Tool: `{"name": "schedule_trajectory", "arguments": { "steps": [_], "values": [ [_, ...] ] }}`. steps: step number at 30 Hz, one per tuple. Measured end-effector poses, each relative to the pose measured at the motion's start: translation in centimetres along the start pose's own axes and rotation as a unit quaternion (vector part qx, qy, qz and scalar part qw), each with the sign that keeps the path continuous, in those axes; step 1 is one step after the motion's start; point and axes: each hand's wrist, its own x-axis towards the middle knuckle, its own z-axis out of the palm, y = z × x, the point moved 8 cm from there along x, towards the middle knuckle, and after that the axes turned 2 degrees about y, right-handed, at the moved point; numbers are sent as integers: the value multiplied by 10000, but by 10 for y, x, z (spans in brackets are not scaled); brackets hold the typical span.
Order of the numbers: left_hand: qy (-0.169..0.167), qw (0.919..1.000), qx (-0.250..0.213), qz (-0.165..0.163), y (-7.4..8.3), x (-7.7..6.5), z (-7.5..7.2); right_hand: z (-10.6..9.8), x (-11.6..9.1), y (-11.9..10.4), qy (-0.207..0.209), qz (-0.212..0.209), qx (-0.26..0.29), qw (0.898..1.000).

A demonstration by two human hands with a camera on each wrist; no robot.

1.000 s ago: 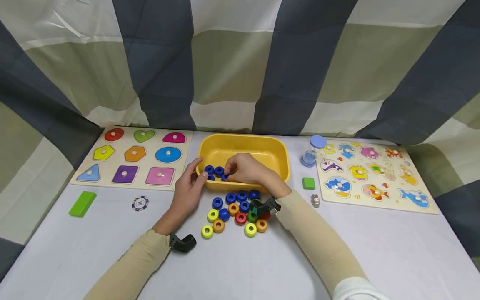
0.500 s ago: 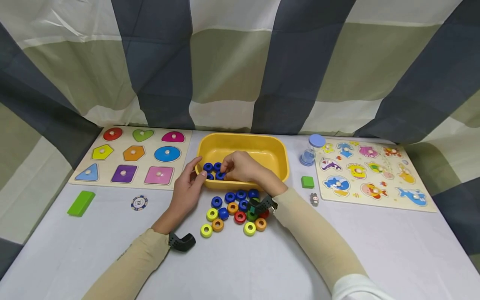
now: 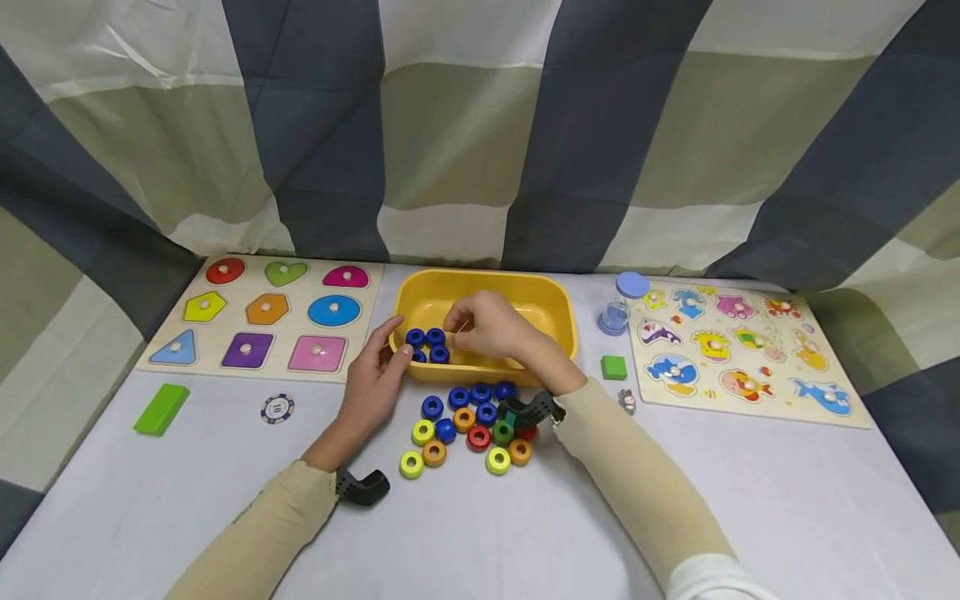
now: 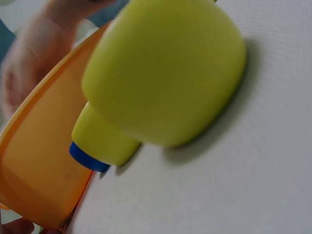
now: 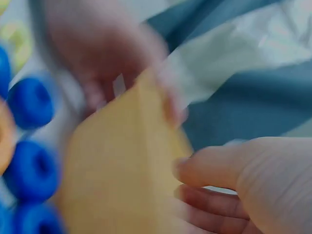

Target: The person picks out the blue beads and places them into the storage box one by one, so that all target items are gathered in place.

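A yellow plastic tray sits at the back middle of the table. My left hand holds it by its front left corner, with fingers and thumb on the rim. Several blue ring beads lie together inside that corner. Just right of them, my right hand is over the tray, fingers loosely bent; nothing shows between thumb and fingers in the right wrist view. In front of the tray lies a group of loose beads: blue, yellow, orange, red and green.
On the left are a shape puzzle board, a green block and a poker chip. An animal puzzle board, a small blue-lidded jar, a green cube and a tiny figurine stand right. A checked curtain hangs behind.
My right hand has come away from the blue beads, up and slightly right, and a blue bead it covered now shows in the tray. The left hand has stayed on the corner.
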Motion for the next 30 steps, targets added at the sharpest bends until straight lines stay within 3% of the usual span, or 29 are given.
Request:
{"name": "schedule_trajectory", "arguments": {
  "steps": [5, 10, 17, 24, 30],
  "values": [
    [-17, 10000, 20, 79, 1, 0, -1, -19, -23, -49, 243, -808, 20, 9964],
    [7, 9998, 20, 184, 3, -1, -3, -2, -48, -78, 38, -1626, -217, 9864],
    [36, 9997, 27, 242, 2, -1, -3, 24, -58, -72, -292, -1763, -434, 9829],
    [41, 9997, 92, 213, 1, -1, -2, 47, -59, -58, -623, -1529, -536, 9848],
    [58, 9997, -13, 245, 2, -1, -3, 65, -62, -57, -470, -1619, -1189, 9785]
  ]
}}
